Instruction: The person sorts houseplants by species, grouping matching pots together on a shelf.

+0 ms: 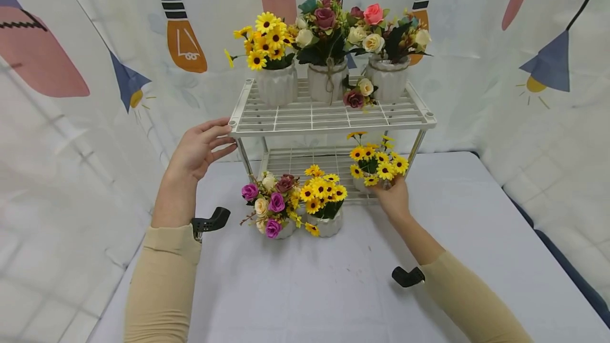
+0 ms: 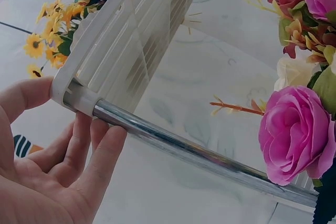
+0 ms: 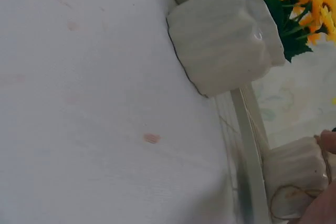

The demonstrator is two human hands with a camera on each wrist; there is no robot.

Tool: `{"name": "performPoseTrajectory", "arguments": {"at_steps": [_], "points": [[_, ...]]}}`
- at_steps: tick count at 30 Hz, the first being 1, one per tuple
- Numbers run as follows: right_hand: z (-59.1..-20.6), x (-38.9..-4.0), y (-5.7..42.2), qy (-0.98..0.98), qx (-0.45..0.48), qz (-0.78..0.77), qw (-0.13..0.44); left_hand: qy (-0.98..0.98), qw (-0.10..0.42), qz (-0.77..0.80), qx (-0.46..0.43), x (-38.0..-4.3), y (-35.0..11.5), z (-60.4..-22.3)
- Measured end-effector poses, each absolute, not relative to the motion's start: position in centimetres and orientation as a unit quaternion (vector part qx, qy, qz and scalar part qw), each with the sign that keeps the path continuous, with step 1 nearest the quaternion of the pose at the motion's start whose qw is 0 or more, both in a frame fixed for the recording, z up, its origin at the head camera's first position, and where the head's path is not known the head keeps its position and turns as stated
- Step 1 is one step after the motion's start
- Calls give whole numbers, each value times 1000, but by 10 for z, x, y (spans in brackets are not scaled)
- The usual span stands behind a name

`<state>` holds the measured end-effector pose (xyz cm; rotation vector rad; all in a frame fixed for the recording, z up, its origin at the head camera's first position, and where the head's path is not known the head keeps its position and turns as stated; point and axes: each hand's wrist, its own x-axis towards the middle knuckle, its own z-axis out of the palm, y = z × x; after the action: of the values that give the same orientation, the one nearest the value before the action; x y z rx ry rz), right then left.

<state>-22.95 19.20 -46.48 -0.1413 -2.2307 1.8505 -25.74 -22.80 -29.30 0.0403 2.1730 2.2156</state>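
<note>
My left hand (image 1: 194,148) grips the upper left front corner of a white two-tier wire rack (image 1: 329,132). In the left wrist view its fingertips lie on both sides of the corner, beside the metal post (image 2: 173,135). At the right end of the lower shelf, my right hand (image 1: 395,198) holds a white pot of yellow daisies (image 1: 381,164). The right wrist view shows fingers around this pot (image 3: 294,166), which has twine tied on it and sits at the shelf.
In front of the rack stand a pot of purple and cream roses (image 1: 276,201) and another white pot of yellow daisies (image 1: 325,221). Three flower pots line the top shelf, including a twine-tied one (image 1: 320,81). A patterned curtain (image 1: 476,110) hangs behind the white-covered table (image 1: 333,300).
</note>
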Motion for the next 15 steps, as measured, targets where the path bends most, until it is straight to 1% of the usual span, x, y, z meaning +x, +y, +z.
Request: {"name": "performPoseTrajectory", "arguments": {"at_steps": [5, 12, 15], "points": [[-464, -209, 189, -757, -46, 642, 110, 704, 17, 710, 11, -257, -228, -293], [-462, -183, 179, -773, -79, 624, 87, 701, 19, 713, 11, -258, -228, -293], [-463, -174, 172, -772, -70, 627, 82, 701, 18, 713, 12, -258, -228, -293]]}}
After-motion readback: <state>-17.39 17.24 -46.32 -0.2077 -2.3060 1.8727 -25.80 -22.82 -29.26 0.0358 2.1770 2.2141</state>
